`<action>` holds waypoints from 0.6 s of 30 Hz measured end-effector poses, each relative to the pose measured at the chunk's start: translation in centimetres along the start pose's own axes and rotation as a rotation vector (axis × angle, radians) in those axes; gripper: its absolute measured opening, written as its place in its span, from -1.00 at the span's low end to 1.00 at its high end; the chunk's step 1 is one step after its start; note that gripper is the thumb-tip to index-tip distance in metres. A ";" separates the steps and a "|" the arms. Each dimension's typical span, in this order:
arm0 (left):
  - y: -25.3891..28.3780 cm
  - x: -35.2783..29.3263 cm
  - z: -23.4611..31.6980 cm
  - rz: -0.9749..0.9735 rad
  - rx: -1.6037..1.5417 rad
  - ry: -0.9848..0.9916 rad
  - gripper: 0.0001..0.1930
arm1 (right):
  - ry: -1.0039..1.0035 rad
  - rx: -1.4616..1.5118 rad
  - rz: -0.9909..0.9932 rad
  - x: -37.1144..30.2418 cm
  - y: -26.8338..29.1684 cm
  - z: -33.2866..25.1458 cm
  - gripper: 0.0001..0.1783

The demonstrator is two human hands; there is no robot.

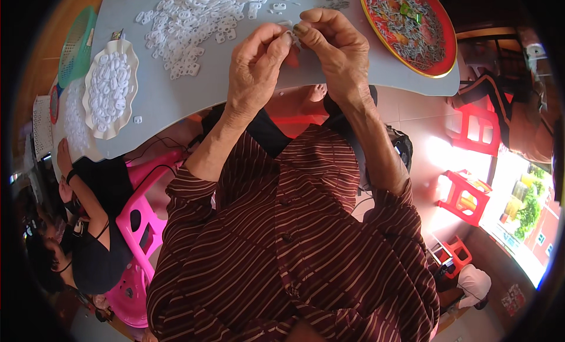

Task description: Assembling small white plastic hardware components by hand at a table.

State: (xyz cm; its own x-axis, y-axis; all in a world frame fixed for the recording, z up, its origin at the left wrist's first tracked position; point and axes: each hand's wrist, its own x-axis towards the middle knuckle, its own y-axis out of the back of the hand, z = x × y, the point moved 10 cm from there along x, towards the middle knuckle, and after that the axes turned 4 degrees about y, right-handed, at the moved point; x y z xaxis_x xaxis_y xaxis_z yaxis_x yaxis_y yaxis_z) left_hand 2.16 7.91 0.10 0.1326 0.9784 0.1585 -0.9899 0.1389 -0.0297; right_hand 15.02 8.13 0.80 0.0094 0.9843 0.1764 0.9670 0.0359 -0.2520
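A tiny white plastic piece (292, 35) was pinched between the fingertips of the left hand (256, 68) and the right hand (335, 51), held up close over the grey counter (194, 89), likely so both hands could work on it together. It looked small, pale and mostly hidden by the fingers. Just behind lay a heap of white pieces (200, 18), with a white dish (110, 86) at the left and a red tray (412, 27) at the right

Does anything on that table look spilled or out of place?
Mostly no. One small white piece lies alone beside the white scalloped dish, apart from the big loose pile. Both hands pinch a small white piece above the grey table.
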 end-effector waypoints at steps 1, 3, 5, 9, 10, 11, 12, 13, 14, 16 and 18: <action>-0.1 0.0 0.0 -0.001 -0.011 -0.012 -0.81 | -0.005 -0.003 -0.003 -0.1 0.0 0.0 -0.81; -0.3 -0.1 0.2 0.004 -0.017 -0.020 -0.81 | 0.008 0.002 -0.005 -0.1 0.0 0.0 -0.81; -0.3 -0.2 0.2 0.010 -0.022 -0.027 -0.82 | 0.021 0.008 -0.009 -0.1 -0.1 -0.1 -0.81; -0.3 -0.2 0.6 0.016 -0.010 -0.043 -0.84 | 0.036 -0.014 0.017 -0.1 0.0 -0.3 -0.83; -0.4 -0.2 0.5 0.003 0.000 -0.004 -0.84 | 0.037 -0.015 0.035 -0.1 0.0 -0.4 -0.86; -0.2 -0.2 0.9 0.004 -0.001 -0.006 -0.84 | 0.038 -0.016 0.033 0.0 0.1 -0.5 -0.86; -0.3 -0.2 1.0 -0.022 0.041 0.005 -0.84 | 0.049 -0.091 -0.017 0.1 0.0 -0.8 -0.88; -0.5 -0.2 1.1 -0.047 0.081 0.016 -0.84 | 0.060 -0.167 -0.069 0.2 -0.2 -1.1 -0.88; -0.5 -0.2 1.0 -0.045 0.080 0.014 -0.84 | 0.061 -0.169 -0.071 0.4 -0.1 -1.2 -0.88; -0.4 -0.1 1.1 -0.041 0.063 -0.020 -0.84 | 0.043 -0.235 -0.111 0.5 -0.3 -1.2 -0.83; -0.6 -0.2 1.1 -0.044 0.037 -0.021 -0.83 | 0.065 -0.294 -0.121 0.7 -0.3 -1.3 -0.81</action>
State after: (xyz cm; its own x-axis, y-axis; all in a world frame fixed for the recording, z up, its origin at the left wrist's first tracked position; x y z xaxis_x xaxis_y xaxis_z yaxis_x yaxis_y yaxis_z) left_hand 2.64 7.45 1.16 0.1756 0.9680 0.1792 -0.9843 0.1758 0.0145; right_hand 15.10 8.56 2.19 -0.1028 0.9625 0.2512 0.9941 0.0908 0.0586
